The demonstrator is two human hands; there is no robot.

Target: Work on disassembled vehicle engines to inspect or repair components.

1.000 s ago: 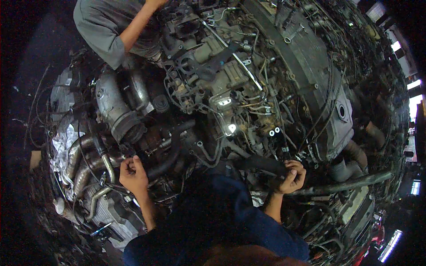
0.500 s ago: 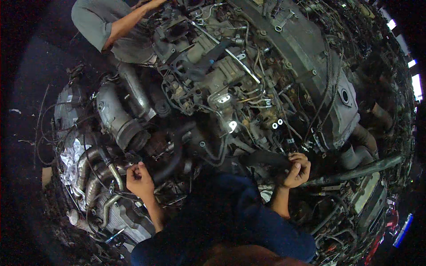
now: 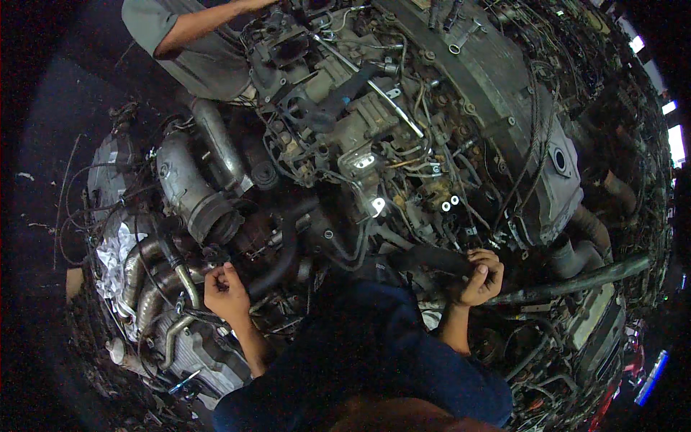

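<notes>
At the lower left of the engine, my left hand (image 3: 227, 292) is closed, thumb uppermost and fingers curled in. A small dark piece (image 3: 214, 253) shows just beyond its fingertips; whether they grip it is not clear. My right hand (image 3: 481, 281) is bent into a pinch beside the end of a thick black hose (image 3: 432, 261). What lies between those fingers, if anything, is too dark to make out. Ahead of both hands spreads a greasy engine (image 3: 360, 137) with pipes and wiring. Two small bright rings (image 3: 450, 204) sit on it, left of and beyond my right hand.
Another person's forearm (image 3: 209, 25) reaches over the engine from the far left. A ring-ended wrench (image 3: 461, 42) lies on the grey cover (image 3: 497, 72). Metal pipes (image 3: 147, 281) and crumpled foil (image 3: 119, 263) are at the left; a long dark tube (image 3: 583, 279) runs at the right.
The other person's arm and sleeve at the far left have shifted a little. My two hands keep nearly the same place and closed shape.
</notes>
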